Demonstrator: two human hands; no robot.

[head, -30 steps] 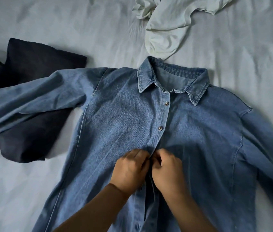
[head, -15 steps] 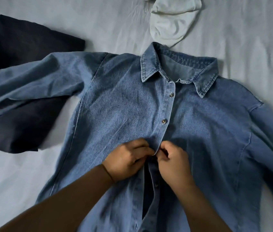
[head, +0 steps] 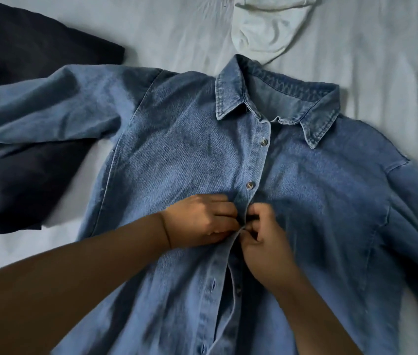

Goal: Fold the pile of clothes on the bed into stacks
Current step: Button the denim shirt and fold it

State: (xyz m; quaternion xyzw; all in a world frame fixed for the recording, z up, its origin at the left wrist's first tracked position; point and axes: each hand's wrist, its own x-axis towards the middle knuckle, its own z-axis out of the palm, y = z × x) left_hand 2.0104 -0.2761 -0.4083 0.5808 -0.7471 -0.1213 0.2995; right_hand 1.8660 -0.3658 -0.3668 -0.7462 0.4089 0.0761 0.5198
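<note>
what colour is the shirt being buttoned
Blue denim shirt, seen in the head view.

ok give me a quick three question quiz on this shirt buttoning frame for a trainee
1. True or false: the shirt lies front up on the bed.
2. How many fastened buttons show above the hands? A) none B) two C) five
3. Fill in: the shirt's sleeve on the image left lies across a ____ coloured garment.

Key
1. True.
2. B: one button and a second. The left hand and right hand both have a grip on the placket below them.
3. Dark. A white garment lies beyond the collar.
</note>
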